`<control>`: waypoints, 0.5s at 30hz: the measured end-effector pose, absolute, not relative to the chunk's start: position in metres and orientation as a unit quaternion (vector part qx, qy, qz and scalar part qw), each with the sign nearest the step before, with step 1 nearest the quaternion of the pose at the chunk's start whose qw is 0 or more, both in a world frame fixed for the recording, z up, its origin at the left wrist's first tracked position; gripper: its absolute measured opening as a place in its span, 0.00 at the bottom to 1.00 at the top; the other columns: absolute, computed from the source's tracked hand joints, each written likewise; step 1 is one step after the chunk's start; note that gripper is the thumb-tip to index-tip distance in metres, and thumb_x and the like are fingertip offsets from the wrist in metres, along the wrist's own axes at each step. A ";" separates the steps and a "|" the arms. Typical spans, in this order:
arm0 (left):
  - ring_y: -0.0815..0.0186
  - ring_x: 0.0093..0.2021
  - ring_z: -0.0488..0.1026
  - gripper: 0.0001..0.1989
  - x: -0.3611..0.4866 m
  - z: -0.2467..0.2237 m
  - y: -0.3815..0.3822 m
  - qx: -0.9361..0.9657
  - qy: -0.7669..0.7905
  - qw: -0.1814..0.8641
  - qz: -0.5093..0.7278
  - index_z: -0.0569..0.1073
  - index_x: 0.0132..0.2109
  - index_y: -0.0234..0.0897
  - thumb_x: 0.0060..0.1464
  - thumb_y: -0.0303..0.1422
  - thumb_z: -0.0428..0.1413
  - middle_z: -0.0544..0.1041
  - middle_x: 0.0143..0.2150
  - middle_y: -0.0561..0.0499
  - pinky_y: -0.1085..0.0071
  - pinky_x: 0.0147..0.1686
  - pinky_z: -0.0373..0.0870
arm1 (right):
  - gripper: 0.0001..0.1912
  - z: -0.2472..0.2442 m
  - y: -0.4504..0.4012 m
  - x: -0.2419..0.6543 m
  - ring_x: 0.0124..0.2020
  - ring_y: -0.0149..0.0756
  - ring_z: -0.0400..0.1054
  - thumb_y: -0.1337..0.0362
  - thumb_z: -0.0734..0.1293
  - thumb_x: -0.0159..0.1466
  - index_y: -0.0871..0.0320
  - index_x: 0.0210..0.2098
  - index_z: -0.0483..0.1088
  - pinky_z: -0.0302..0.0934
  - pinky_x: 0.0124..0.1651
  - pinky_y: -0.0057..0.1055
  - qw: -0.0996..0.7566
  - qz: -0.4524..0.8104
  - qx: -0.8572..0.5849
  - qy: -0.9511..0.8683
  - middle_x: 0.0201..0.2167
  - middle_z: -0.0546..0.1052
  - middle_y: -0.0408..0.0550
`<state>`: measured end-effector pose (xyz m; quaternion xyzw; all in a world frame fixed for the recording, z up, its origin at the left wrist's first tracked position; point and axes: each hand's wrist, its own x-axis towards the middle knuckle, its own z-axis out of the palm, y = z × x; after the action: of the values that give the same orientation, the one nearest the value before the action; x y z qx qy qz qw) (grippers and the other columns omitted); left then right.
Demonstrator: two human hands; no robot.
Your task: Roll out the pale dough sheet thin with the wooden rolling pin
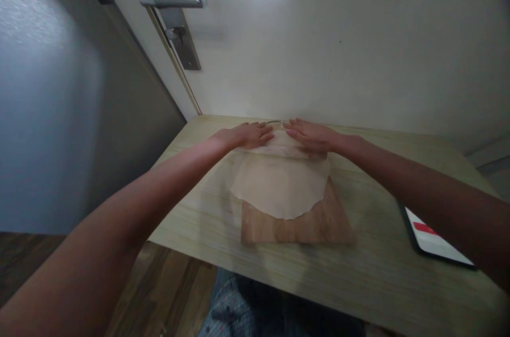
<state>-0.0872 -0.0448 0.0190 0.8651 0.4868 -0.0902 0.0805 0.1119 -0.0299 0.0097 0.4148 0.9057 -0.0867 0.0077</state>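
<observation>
A thin pale sheet (pixel 285 185) that looks like rolled-out dough, rounded and uneven at its near edge, lies over a wooden cutting board (pixel 295 230). Its far part forms a raised roll or fold (pixel 282 150) across the board; whether anything is inside I cannot tell. My left hand (pixel 253 135) rests flat on the left end of that far part, fingers stretched out. On the right end lies my right hand (pixel 308 135), also flat with fingers extended and slightly blurred. Between the fingertips shows a curved metal handle (pixel 274 121) at the board's far end.
The board lies on a light wood-grain table (pixel 199 220) against a white door with a lever handle (pixel 173 2) and a small bright window. A dark-edged tablet (pixel 438 244) lies under my right forearm. At left stands a grey panel (pixel 48 114).
</observation>
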 end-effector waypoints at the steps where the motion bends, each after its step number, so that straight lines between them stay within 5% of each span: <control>1: 0.64 0.61 0.49 0.27 -0.087 0.016 -0.040 0.867 0.485 0.083 -0.082 0.53 0.59 0.37 0.58 0.43 0.30 0.55 0.61 0.47 0.65 0.56 0.46 | 0.30 0.007 -0.028 0.110 0.60 0.40 0.46 0.55 0.43 0.64 0.66 0.58 0.53 0.43 0.59 0.38 0.008 -0.082 0.414 0.906 0.59 0.55 0.57; 6: 0.62 0.59 0.53 0.27 -0.081 -0.003 -0.024 0.841 0.531 0.105 -0.018 0.57 0.57 0.39 0.58 0.45 0.28 0.59 0.59 0.46 0.61 0.55 0.49 | 0.29 -0.011 -0.029 0.097 0.58 0.45 0.49 0.54 0.41 0.64 0.60 0.56 0.57 0.46 0.56 0.47 -0.053 -0.047 0.463 0.884 0.57 0.59 0.54; 15: 0.61 0.51 0.62 0.26 -0.079 -0.012 -0.028 0.783 0.605 0.114 0.087 0.64 0.48 0.34 0.59 0.42 0.29 0.67 0.50 0.42 0.63 0.49 0.57 | 0.31 -0.013 -0.032 0.096 0.57 0.48 0.50 0.54 0.40 0.64 0.64 0.53 0.61 0.47 0.53 0.49 -0.083 -0.001 0.512 0.855 0.55 0.60 0.60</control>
<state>-0.0786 -0.0282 -0.0122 0.7832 0.6050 0.0874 0.1137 0.0963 -0.0318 -0.0131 0.5124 0.8547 -0.0007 -0.0831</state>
